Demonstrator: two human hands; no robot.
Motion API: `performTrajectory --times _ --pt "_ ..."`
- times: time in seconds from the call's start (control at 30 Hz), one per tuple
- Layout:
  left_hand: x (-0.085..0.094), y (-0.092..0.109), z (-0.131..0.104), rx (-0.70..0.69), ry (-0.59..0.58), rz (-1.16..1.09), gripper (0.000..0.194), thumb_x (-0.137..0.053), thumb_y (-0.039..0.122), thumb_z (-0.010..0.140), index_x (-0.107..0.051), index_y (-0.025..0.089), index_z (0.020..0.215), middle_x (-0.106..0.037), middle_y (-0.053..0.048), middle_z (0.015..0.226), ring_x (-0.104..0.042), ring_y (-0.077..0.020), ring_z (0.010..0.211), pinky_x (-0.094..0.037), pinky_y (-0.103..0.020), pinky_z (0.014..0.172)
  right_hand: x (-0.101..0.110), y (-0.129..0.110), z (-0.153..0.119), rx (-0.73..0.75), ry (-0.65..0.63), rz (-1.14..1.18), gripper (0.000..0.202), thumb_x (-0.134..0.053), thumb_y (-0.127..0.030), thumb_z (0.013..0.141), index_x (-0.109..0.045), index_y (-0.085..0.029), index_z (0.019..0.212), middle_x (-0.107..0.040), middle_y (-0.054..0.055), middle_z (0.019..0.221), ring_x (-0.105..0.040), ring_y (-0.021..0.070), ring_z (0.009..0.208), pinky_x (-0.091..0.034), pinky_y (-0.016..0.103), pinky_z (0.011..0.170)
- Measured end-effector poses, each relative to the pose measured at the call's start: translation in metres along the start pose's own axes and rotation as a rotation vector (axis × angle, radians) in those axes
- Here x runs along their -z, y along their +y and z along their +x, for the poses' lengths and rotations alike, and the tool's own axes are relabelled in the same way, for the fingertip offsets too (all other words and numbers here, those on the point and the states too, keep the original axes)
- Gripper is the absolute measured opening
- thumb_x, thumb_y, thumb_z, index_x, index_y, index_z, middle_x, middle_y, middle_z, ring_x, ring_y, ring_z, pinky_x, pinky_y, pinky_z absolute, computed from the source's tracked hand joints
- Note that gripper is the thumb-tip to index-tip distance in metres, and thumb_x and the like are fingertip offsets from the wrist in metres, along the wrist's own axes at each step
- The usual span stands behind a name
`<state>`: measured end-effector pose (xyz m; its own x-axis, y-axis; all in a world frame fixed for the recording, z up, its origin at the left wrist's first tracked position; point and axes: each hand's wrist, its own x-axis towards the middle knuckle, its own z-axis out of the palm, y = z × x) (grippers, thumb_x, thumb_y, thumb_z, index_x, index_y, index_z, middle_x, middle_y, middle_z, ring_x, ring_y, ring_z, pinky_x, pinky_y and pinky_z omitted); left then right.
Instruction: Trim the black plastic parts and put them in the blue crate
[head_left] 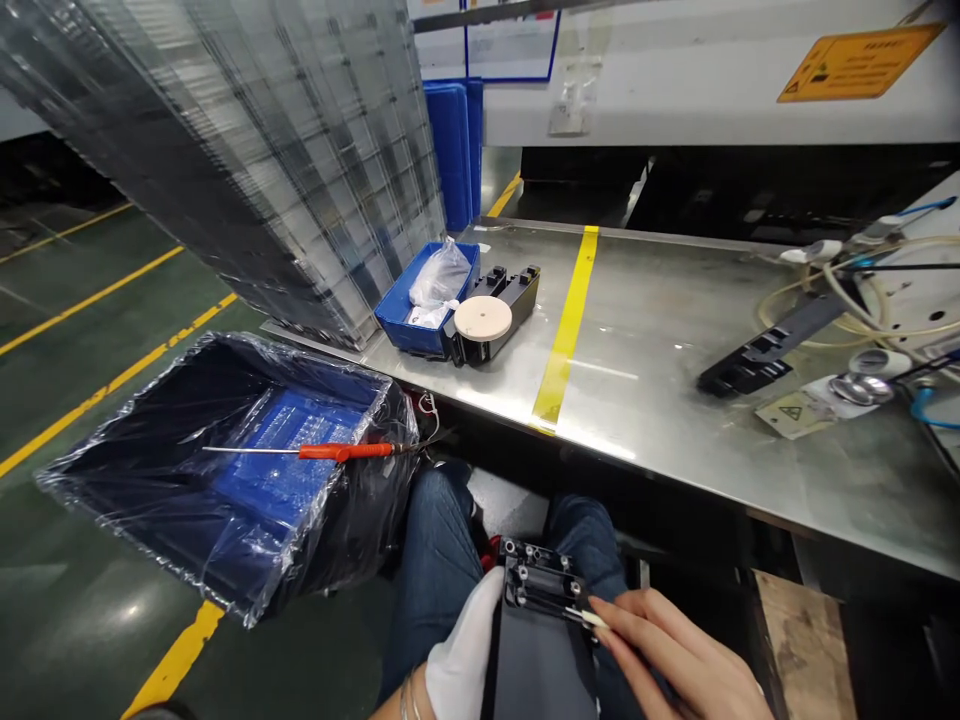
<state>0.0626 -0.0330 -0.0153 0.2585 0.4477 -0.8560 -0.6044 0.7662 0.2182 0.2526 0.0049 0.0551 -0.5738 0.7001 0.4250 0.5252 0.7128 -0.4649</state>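
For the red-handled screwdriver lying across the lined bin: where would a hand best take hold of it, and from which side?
Probably by the red handle, from above on the bin's right side. The screwdriver lies roughly level, its thin bare shaft pointing left over the plastic-lined bin. The handle is the thicker part and sits nearest the seated person's knees.

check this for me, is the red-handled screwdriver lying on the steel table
No, the red-handled screwdriver lies across the plastic-lined bin beside the steel table, not on it.

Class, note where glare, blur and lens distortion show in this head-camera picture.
Head view: glare streaks the steel table and the clear plastic liner of the blue bin; the stack of clear trays looks smeared; the table edge bows, wide-angle; the white-gloved left hand is cropped.
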Motion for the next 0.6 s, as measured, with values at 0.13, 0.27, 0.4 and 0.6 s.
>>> performTrajectory --times 0.13,0.27,0.4,0.6 --pt "0.015 0.008 -0.015 -0.051 -0.138 0.169 0.081 -0.043 0.075 0.091 -0.069 0.001 0.109 -0.065 -0.022 0.113 -0.058 -0.0312 0.12 -0.038 -0.038 0.112 -0.001 -0.004 0.003 0.003 0.08 -0.09 0.017 -0.046 -0.019 0.102 -0.059 -0.017 0.113 -0.061 0.003 0.087 -0.064 0.005 0.075 -0.051 0.011 0.069" --pt "0.028 -0.003 -0.017 -0.373 -0.149 0.279 0.065 -0.067 0.053 0.086 -0.061 0.009 0.134 -0.061 -0.014 0.13 -0.054 -0.0281 0.127 -0.034 -0.036 0.116 -0.001 -0.009 0.011 0.043 0.158 -0.152 0.018 -0.045 -0.018 0.102 -0.062 -0.016 0.109 -0.064 0.003 0.085 -0.064 0.0066 0.073 -0.052 0.015 0.067" --pt "0.061 -0.028 -0.004 -0.666 0.017 0.464 0.089 -0.085 0.03 0.072 -0.045 0.018 0.152 -0.049 -0.01 0.146 -0.045 -0.0298 0.136 -0.019 -0.037 0.124 0.004 -0.007 0.014 0.15 0.154 -0.162 0.016 -0.048 -0.016 0.1 -0.063 -0.015 0.104 -0.068 0.003 0.084 -0.066 0.0085 0.074 -0.053 0.017 0.07" --pt "0.09 -0.041 0.02 -0.763 -0.046 0.602 0.086 -0.08 0.039 0.078 -0.043 0.013 0.152 -0.035 -0.015 0.155 -0.033 -0.0289 0.144 -0.01 -0.047 0.125 0.007 -0.003 0.013 0.151 0.122 -0.133 0.016 -0.048 -0.014 0.099 -0.061 -0.014 0.109 -0.067 0.005 0.087 -0.065 0.0095 0.075 -0.053 0.019 0.068"
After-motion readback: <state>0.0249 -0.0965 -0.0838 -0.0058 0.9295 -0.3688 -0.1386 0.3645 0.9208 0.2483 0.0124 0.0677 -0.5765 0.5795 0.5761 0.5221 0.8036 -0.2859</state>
